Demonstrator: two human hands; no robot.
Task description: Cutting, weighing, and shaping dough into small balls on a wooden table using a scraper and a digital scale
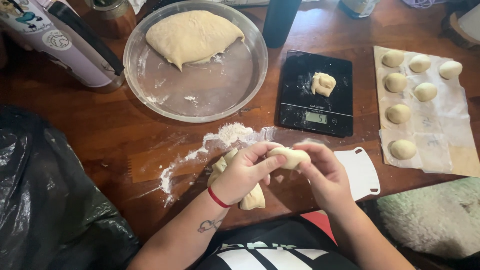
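My left hand [245, 172] and my right hand [325, 172] together pinch a small pale dough piece [291, 157] just above the wooden table's front edge. A strip of dough [252, 198] lies on the table under my left wrist, which wears a red band. Behind the hands a black kitchen scale [300, 107] carries a small dough lump [323, 83]. A large mass of dough [192, 36] rests in a clear round dish [200, 97] at the back.
Several rolled dough balls [400, 114] sit on parchment paper [445, 150] at the right. A white plastic scraper [361, 172] lies beside my right hand. Loose flour [227, 135] is scattered ahead of my hands. A black plastic bag [45, 200] fills the left; a dark bottle [280, 20] stands behind.
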